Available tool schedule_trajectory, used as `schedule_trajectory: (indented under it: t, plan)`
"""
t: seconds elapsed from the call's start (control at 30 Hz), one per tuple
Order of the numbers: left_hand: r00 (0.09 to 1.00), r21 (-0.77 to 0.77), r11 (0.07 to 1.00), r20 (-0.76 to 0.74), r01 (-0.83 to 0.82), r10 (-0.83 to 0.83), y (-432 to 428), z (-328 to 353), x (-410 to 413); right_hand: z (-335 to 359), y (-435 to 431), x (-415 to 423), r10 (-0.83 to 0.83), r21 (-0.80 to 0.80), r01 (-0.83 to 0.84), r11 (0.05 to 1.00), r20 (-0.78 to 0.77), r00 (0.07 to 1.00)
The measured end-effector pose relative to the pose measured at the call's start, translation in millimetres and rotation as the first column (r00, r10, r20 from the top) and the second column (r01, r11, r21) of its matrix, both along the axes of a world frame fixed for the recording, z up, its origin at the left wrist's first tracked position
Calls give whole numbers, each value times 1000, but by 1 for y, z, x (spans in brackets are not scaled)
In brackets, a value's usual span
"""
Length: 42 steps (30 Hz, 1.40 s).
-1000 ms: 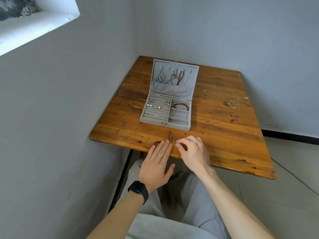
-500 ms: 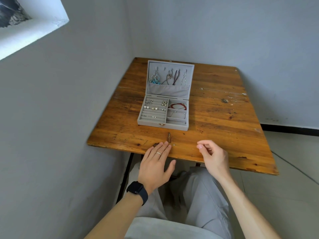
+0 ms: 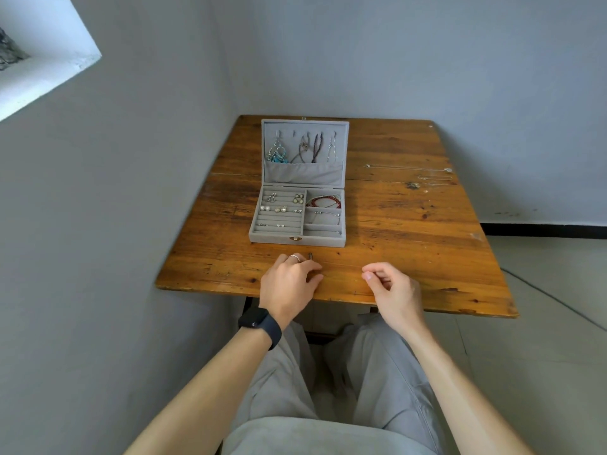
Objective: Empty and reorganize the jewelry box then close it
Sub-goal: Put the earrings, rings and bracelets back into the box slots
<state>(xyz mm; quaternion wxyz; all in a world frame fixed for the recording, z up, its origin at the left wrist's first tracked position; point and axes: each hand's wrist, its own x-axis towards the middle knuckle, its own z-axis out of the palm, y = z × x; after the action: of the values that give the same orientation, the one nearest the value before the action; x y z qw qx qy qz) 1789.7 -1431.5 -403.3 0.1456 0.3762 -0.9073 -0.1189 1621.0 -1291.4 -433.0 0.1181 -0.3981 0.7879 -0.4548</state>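
Wooden table (image 3: 410,241), grey corner; the jewelry box (image 3: 295,237) sits open at twelve o'clock. Nearer, the left hand (image 3: 289,282) curls on the wood and the right hand (image 3: 392,289) pinches narrowly (whether either holds anything cannot be told). Loose chains (image 3: 410,168) at two o'clock could tangle if a forearm sweeps them.

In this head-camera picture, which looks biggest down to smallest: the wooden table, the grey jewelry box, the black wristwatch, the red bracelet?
1. wooden table
2. grey jewelry box
3. black wristwatch and red bracelet: they look about alike. The watch is nearer the camera, so I won't rank them.
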Motion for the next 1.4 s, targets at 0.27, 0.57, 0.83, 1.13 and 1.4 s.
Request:
schedule_trajectory:
  t: [0.27, 0.57, 0.83, 1.13, 1.4]
  plan:
    - [999, -29, 999, 33, 15, -14, 0, 5, -4, -2, 0, -1, 3, -11, -3, 1000, 1, 1000]
    - [996, 22, 996, -8, 90, -89, -7, 19, -32, 11, 1, -6, 14, -40, -5, 999, 211, 977]
    - [979, 23, 980, -36, 200, -199, -18, 59, -127, 27, 22, -77, -66, -84, 95, 992, 299, 952]
    - [964, 141, 954, -18, 264, -264, -20, 46, -269, 25, 19, -199, -225, 46, 220, 974, 152, 963]
    - [976, 195, 956, -63, 219, -210, -33, 11, -361, 4, -19, -277, -304, 120, 309, 944, -58, 951]
